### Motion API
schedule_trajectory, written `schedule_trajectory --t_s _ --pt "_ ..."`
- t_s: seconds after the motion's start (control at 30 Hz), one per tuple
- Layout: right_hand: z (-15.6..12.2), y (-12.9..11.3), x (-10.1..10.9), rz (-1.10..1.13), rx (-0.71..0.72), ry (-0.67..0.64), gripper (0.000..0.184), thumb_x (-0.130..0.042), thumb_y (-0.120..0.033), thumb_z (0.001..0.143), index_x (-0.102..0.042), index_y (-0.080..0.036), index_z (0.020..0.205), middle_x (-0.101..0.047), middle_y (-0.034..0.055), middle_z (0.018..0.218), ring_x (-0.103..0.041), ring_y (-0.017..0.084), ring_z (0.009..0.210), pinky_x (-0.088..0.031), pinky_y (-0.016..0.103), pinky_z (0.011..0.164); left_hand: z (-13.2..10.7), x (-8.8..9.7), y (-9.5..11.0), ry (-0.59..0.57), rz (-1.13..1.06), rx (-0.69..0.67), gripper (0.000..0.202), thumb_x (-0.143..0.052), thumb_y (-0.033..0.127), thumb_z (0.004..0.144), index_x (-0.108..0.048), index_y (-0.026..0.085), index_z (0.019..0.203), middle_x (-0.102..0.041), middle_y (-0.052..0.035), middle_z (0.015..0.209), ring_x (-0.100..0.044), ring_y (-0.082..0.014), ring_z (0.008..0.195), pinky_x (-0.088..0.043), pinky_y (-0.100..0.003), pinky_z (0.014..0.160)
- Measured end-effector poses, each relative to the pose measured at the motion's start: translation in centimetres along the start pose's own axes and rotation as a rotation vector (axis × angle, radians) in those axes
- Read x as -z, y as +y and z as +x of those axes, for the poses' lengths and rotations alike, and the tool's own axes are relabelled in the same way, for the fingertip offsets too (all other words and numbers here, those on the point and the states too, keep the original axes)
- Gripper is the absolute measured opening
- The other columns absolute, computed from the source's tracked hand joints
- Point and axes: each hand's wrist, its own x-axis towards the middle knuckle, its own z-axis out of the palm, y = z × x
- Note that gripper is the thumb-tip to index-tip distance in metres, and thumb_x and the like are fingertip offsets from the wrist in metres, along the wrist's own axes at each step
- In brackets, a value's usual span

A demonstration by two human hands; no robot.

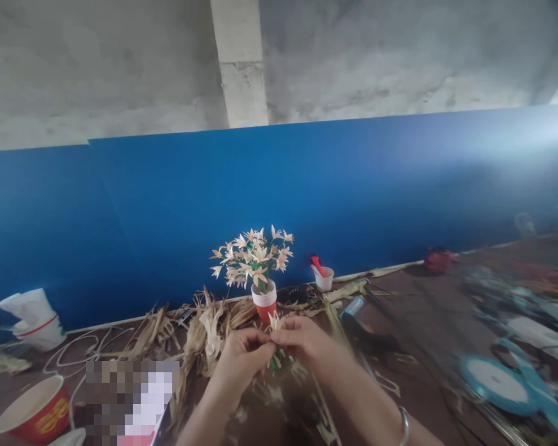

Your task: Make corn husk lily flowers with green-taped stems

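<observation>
Both my hands meet above the table's middle, pinched together on a small pale husk flower (274, 320) with a green stem below. My left hand (242, 356) has its fingers curled closed on the flower's left side. My right hand (300, 337) pinches it from the right; a metal bangle (403, 426) shows on that wrist. Just behind the hands stands a red and white paper cup (265, 301) holding a bunch of finished pale flowers (253, 254).
Dried corn husks (199, 325) lie strewn behind the hands. A red paper cup (35, 412) sits front left, stacked cups (35, 319) far left, a small white cup (324, 279) behind. A teal-tipped tool (353, 306) and blurred teal objects (497, 381) lie right. A blue board (307, 186) backs the table.
</observation>
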Motion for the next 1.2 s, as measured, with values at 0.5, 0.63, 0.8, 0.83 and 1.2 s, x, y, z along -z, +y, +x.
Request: schedule_trajectory --t_s 0.5,0.63,0.8,0.83,1.2 --pt "-0.3 0.1 0.1 0.053 -0.067 -0.086 0.02 -0.08 -0.025 0.055 -0.065 -0.012 0.061 -0.059 -0.002 0.056 -0.05 0.009 0.054 -0.035 0.023 0.058 0.0 0.1 -0.2 -0.084 -0.218 0.035 0.026 -0.077 0.032 0.054 -0.058 0.014 0.057 -0.043 0.0078 0.035 -0.027 -0.0011 0.031 -0.013 -0.016 0.035" --pt "0.1 0.5 1.3 0.106 -0.036 -0.265 0.019 -0.077 -0.025 0.063 -0.069 -0.012 0.073 -0.062 0.0003 0.067 -0.053 0.009 0.062 -0.037 0.023 0.063 0.1 0.4 -0.5 -0.119 -0.36 0.088 0.033 -0.08 0.032 0.048 -0.055 0.015 0.059 -0.045 0.0078 0.038 -0.029 -0.0006 0.032 -0.011 -0.015 0.035" --pt "0.2 0.7 1.9 0.091 -0.014 -0.26 0.018 -0.078 -0.024 0.062 -0.07 -0.012 0.073 -0.064 0.0013 0.069 -0.053 0.008 0.061 -0.036 0.022 0.062 0.1 0.5 -0.6 -0.16 -0.359 0.116 0.036 -0.081 0.032 0.046 -0.053 0.015 0.06 -0.044 0.0086 0.039 -0.03 -0.0005 0.031 -0.01 -0.015 0.034" --pt "0.2 0.6 1.9 0.082 -0.014 -0.242 0.017 -0.078 -0.024 0.062 -0.07 -0.012 0.071 -0.065 0.0012 0.069 -0.053 0.008 0.061 -0.036 0.022 0.062 0.2 0.5 -0.7 -0.169 -0.357 0.122 0.037 -0.082 0.033 0.045 -0.053 0.015 0.06 -0.044 0.0088 0.039 -0.031 -0.0008 0.031 -0.01 -0.015 0.034" --pt "-0.5 -0.5 0.6 -0.127 0.021 -0.1 0.033 -0.079 -0.039 0.059 -0.068 -0.011 0.072 -0.059 -0.0005 0.06 -0.047 0.008 0.056 -0.032 0.023 0.058 0.3 0.4 -0.6 -0.096 -0.237 0.07 0.034 -0.08 0.036 0.05 -0.055 0.015 0.061 -0.043 0.0093 0.039 -0.031 -0.0009 0.031 -0.012 -0.016 0.033"
